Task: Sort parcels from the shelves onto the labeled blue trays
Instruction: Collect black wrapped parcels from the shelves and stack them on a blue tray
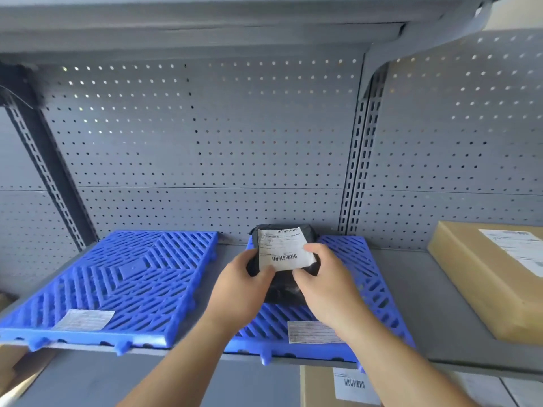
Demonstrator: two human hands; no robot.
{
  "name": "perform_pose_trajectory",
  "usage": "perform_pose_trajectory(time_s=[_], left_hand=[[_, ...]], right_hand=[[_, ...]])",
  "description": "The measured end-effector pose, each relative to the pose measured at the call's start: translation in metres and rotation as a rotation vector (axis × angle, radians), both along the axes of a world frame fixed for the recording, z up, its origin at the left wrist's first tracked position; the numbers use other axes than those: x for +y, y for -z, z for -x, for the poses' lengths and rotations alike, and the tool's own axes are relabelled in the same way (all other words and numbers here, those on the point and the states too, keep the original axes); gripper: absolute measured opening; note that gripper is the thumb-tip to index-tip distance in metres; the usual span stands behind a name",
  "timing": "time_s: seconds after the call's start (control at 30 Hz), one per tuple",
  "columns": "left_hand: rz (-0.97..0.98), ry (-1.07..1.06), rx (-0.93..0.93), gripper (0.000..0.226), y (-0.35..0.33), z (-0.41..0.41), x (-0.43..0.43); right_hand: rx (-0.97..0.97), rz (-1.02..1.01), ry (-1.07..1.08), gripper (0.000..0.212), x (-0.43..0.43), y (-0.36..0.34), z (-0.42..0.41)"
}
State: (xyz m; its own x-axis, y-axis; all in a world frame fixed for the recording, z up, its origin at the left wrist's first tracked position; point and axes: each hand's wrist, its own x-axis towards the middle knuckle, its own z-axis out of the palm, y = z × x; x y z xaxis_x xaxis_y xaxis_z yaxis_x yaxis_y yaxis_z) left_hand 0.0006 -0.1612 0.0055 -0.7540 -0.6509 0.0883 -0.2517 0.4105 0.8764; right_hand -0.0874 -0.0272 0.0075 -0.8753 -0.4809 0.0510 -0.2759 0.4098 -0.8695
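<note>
A small black parcel [283, 292] with a white barcode label lies over the right blue tray [364, 271] on the grey shelf. My left hand [239, 292] grips its left edge, thumb on the label. My right hand [326, 286] grips its right side, fingers curled over the label's corner. A second blue tray [117, 283] lies to the left with nothing on it but its paper tag. Each tray carries a white paper tag at its front edge.
A large brown cardboard box [487, 277] with a shipping label sits on the shelf at the right. Another cardboard box [329, 386] with a barcode label stands on the shelf below. Grey pegboard [205, 136] backs the shelf, and an upper shelf hangs overhead.
</note>
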Motion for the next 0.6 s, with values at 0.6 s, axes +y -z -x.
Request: perform_pose_trajectory(time_s=[0.6], left_hand=[[0.087,0.124,-0.077,0.053,0.005,-0.007,-0.047]], right_hand=[[0.154,-0.105,0.180,0.056,-0.023,-0.005,-0.019]])
